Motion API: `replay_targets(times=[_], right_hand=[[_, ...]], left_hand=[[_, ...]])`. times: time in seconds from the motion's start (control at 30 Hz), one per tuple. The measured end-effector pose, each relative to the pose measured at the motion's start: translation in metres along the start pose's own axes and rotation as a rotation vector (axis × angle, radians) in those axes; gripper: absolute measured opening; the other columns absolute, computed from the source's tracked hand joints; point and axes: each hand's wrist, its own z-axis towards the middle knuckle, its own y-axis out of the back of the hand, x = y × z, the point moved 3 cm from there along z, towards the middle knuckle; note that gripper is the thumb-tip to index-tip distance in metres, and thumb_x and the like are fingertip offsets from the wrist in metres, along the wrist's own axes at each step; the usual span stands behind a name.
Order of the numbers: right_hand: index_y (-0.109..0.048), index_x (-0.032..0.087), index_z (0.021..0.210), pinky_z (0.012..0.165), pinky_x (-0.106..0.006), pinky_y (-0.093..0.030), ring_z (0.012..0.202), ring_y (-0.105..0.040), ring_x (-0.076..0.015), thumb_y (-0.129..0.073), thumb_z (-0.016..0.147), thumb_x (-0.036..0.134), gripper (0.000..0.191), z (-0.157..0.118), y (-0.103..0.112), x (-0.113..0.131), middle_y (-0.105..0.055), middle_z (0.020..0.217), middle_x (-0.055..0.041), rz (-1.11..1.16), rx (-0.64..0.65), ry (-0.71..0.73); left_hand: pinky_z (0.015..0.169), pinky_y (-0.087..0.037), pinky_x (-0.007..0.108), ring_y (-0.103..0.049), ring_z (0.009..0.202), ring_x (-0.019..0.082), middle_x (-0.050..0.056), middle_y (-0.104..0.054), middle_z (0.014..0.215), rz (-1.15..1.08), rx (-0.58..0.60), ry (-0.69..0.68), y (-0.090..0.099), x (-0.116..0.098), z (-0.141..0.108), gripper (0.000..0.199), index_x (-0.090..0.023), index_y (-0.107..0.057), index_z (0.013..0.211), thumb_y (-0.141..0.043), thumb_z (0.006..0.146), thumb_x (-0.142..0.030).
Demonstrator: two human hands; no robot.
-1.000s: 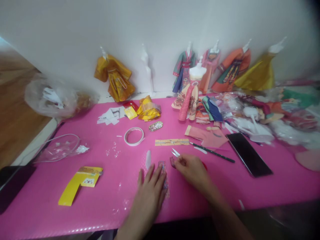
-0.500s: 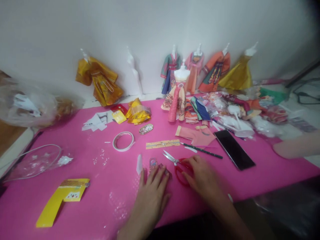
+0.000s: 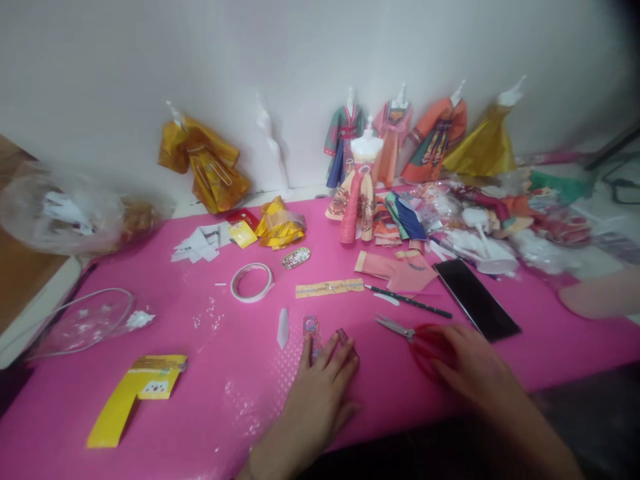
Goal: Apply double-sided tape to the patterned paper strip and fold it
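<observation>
My left hand (image 3: 323, 383) lies with its fingers spread on the pink table surface, touching two small patterned pieces. One patterned piece (image 3: 311, 325) pokes out beyond the index finger; the other, a darker strip (image 3: 342, 335), is mostly covered by the fingers. To the right, my right hand (image 3: 470, 363) is closed on the red handles of a pair of scissors (image 3: 407, 332), whose blades point left and look nearly closed. A pale pointed strip (image 3: 283, 328) lies left of my left hand. Beyond both hands is a beige patterned band (image 3: 330, 288).
A roll of tape (image 3: 233, 287), a dark pencil-like stick (image 3: 410, 302), a pink doll garment (image 3: 395, 272) and a phone (image 3: 477, 300) lie farther back. A folded yellow piece (image 3: 117, 410) is at left. Dressed doll forms (image 3: 350, 200) stand behind. At right, a person's limb (image 3: 600, 293) reaches in.
My right hand has moved right with the scissors, away from my left hand, and the blades have come closer together. My left hand remains on the patterned pieces. The view has shifted slightly.
</observation>
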Motion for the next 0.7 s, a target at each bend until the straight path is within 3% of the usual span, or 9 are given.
replay_targets(times=[0.13, 0.27, 0.47, 0.57, 0.7], right_hand=[[-0.071, 0.025, 0.11, 0.085, -0.046, -0.053, 0.096, -0.067, -0.0315, -0.06, 0.081, 0.033, 0.033, 0.001, 0.003, -0.014, -0.072, 0.102, -0.0105, 0.005, -0.005, -0.036], [-0.072, 0.025, 0.1, 0.087, -0.047, -0.052, 0.096, -0.068, -0.0315, -0.057, 0.088, 0.05, 0.031, 0.008, 0.005, -0.004, -0.073, 0.1, -0.0103, 0.102, -0.036, -0.079], [-0.071, 0.022, 0.098, 0.072, -0.044, -0.054, 0.084, -0.071, -0.0305, -0.054, 0.091, 0.045, 0.03, 0.022, 0.009, 0.009, -0.075, 0.097, -0.0114, 0.035, -0.126, -0.086], [-0.07, 0.019, 0.101, 0.082, -0.046, -0.054, 0.093, -0.07, -0.0312, -0.051, 0.095, 0.039, 0.029, 0.04, 0.006, 0.031, -0.076, 0.099, -0.0135, 0.013, -0.129, 0.031], [-0.071, 0.019, 0.106, 0.104, -0.043, -0.047, 0.114, -0.064, -0.0272, -0.053, 0.092, 0.021, 0.023, 0.063, -0.018, 0.085, -0.074, 0.118, -0.0113, 0.01, -0.011, 0.255]], left_hand=[[0.118, -0.024, 0.071, -0.038, 0.148, 0.036, 0.009, -0.047, 0.158, 0.008, -0.063, 0.057, 0.005, 0.012, -0.005, 0.054, -0.025, -0.054, 0.143, -0.066, 0.091, -0.029], [0.114, -0.027, 0.075, -0.041, 0.146, 0.037, 0.016, -0.051, 0.154, 0.068, -0.203, 0.267, 0.012, 0.042, -0.025, 0.041, -0.02, -0.054, 0.141, -0.05, 0.102, -0.028], [0.111, -0.032, 0.074, -0.047, 0.141, 0.04, 0.02, -0.052, 0.153, 0.111, -0.275, 0.376, 0.007, 0.063, -0.048, 0.041, -0.015, -0.057, 0.138, -0.05, 0.102, -0.033], [0.111, -0.034, 0.073, -0.047, 0.141, 0.04, 0.02, -0.052, 0.152, 0.118, -0.286, 0.376, 0.002, 0.061, -0.05, 0.039, -0.015, -0.06, 0.135, -0.048, 0.102, -0.032], [0.108, -0.037, 0.074, -0.049, 0.139, 0.041, 0.022, -0.052, 0.152, 0.133, -0.315, 0.371, -0.001, 0.06, -0.048, 0.038, -0.014, -0.06, 0.134, -0.048, 0.102, -0.031]])
